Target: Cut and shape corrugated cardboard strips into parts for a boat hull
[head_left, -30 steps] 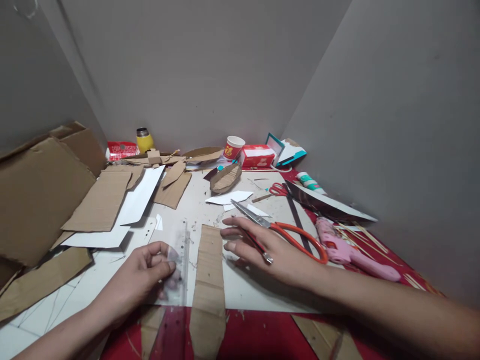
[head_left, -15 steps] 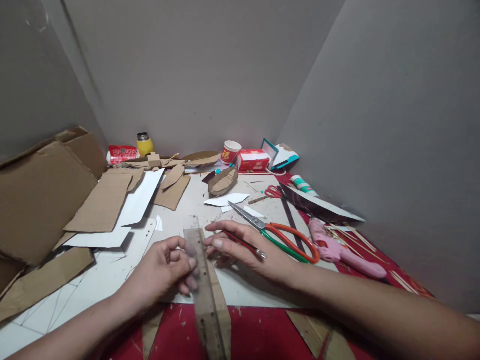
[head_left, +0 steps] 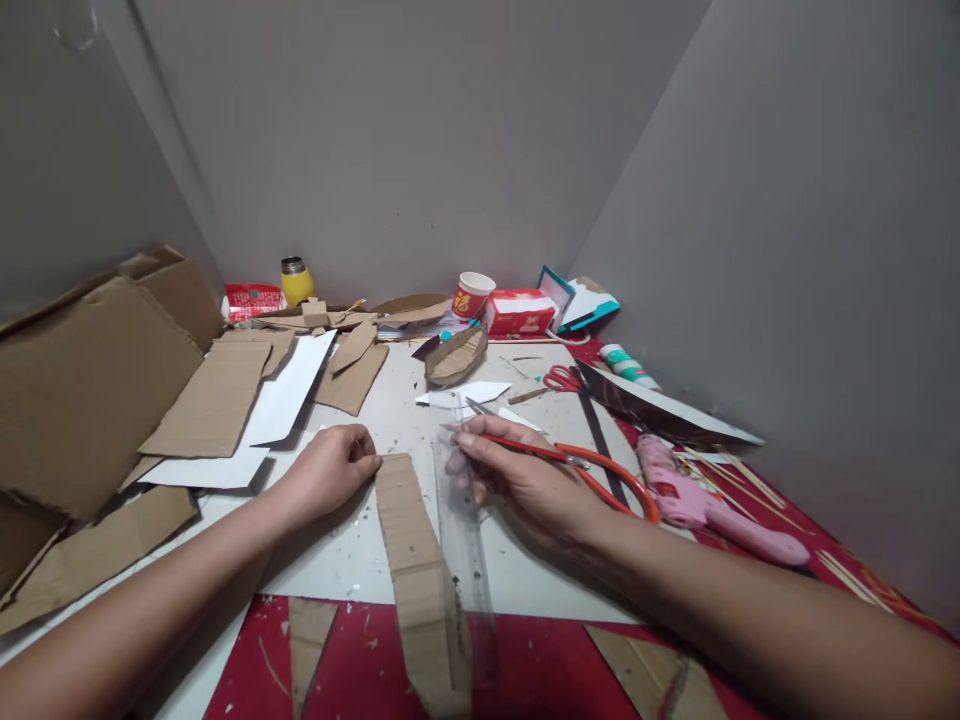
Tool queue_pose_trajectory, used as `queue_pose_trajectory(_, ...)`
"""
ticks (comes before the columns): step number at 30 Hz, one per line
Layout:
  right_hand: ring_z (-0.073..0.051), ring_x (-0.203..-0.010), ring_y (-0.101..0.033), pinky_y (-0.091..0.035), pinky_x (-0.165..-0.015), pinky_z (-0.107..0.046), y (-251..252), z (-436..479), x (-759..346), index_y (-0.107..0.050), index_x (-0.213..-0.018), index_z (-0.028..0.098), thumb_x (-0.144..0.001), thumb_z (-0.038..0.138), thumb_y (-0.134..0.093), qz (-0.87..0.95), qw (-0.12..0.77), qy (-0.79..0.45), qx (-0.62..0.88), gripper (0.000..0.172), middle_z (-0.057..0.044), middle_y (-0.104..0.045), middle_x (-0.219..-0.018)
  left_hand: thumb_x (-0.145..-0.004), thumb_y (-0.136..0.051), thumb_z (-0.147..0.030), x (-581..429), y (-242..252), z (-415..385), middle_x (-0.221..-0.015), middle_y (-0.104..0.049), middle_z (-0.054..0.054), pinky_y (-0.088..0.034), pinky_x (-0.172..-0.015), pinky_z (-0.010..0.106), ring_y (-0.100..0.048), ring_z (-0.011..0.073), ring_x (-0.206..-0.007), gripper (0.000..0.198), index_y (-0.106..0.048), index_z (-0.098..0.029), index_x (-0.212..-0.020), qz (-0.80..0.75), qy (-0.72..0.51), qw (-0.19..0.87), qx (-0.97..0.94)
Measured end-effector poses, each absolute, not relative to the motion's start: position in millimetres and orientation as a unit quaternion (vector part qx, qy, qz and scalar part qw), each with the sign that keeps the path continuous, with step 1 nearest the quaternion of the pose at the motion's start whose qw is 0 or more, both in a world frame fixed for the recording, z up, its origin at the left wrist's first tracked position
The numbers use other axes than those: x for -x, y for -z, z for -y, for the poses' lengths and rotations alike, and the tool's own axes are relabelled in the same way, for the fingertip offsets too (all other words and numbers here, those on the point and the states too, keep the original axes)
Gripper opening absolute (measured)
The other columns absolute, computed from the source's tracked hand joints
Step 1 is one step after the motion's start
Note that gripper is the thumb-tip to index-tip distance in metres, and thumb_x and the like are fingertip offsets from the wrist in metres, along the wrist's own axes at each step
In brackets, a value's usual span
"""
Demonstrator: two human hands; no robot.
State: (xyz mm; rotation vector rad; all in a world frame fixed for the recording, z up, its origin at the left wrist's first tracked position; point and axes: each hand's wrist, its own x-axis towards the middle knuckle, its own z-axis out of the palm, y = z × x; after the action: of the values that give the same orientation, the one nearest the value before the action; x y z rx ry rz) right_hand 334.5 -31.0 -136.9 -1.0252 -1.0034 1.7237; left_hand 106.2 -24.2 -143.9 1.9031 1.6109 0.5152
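A long brown cardboard strip point(head_left: 409, 545) lies on the white board point(head_left: 540, 575) in front of me. My left hand point(head_left: 334, 468) is curled, its fingertips pinching the strip's far left corner. My right hand point(head_left: 521, 478) grips a red pencil point(head_left: 525, 447) between its fingers. The same hand presses down on a clear plastic ruler point(head_left: 463, 520). The ruler runs along the strip's right edge and overlaps it near me.
Orange-handled scissors point(head_left: 611, 475) and a pink glue gun point(head_left: 694, 498) lie right of my right hand, with wooden skewers point(head_left: 750, 482) beyond. A cardboard boat point(head_left: 454, 357), small red scissors point(head_left: 559, 378), paper cup point(head_left: 472, 295) and red tissue box point(head_left: 517, 312) sit farther back. Cardboard sheets point(head_left: 82, 390) cover the left side.
The ruler went from my left hand, left of the strip, across it to my right hand on the strip's right side. My left hand moved up to the strip's far end.
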Motion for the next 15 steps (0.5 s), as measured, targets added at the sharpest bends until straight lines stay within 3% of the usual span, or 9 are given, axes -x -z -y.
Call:
queue_pose_trajectory(5,-0.011,-0.049,-0.059,-0.045,-0.039,-0.017,142,32,-333,-0.059,-0.077,0.018,-0.063,0.036,-0.082,0.398,0.426,-0.691,0.427,0.033,0.0,-0.068,-0.061,-0.077,-0.055,-0.026,-114,142,15,-0.056,-0.058,-0.001,-0.035,-0.054,0.026,-0.051,0.015,-0.054,0.014,-0.059,-0.019,-0.066,-0.577,-0.188,0.324,-0.726)
queue_pose_trajectory(9,-0.011,-0.05,-0.059,-0.047,-0.044,-0.021,144,32,-334,-0.059,-0.075,0.019,-0.064,0.034,-0.082,0.391,0.422,-0.691,0.438,0.029,0.001,-0.064,-0.06,-0.081,-0.052,-0.027,-107,142,10,-0.062,-0.063,0.0,-0.039,-0.057,0.027,-0.055,0.0147,-0.055,0.015,-0.061,-0.018,-0.073,-0.57,-0.215,0.319,-0.726)
queue_pose_trajectory(15,-0.009,-0.054,-0.056,-0.047,-0.049,-0.019,150,34,-334,-0.059,-0.074,0.018,-0.063,0.039,-0.083,0.39,0.413,-0.697,0.437,0.034,0.003,-0.061,-0.061,-0.084,-0.049,-0.025,-76,131,17,-0.092,-0.067,0.01,-0.041,-0.079,0.038,-0.058,0.0246,-0.084,0.018,-0.063,-0.019,-0.093,-0.598,-0.26,0.226,-0.724)
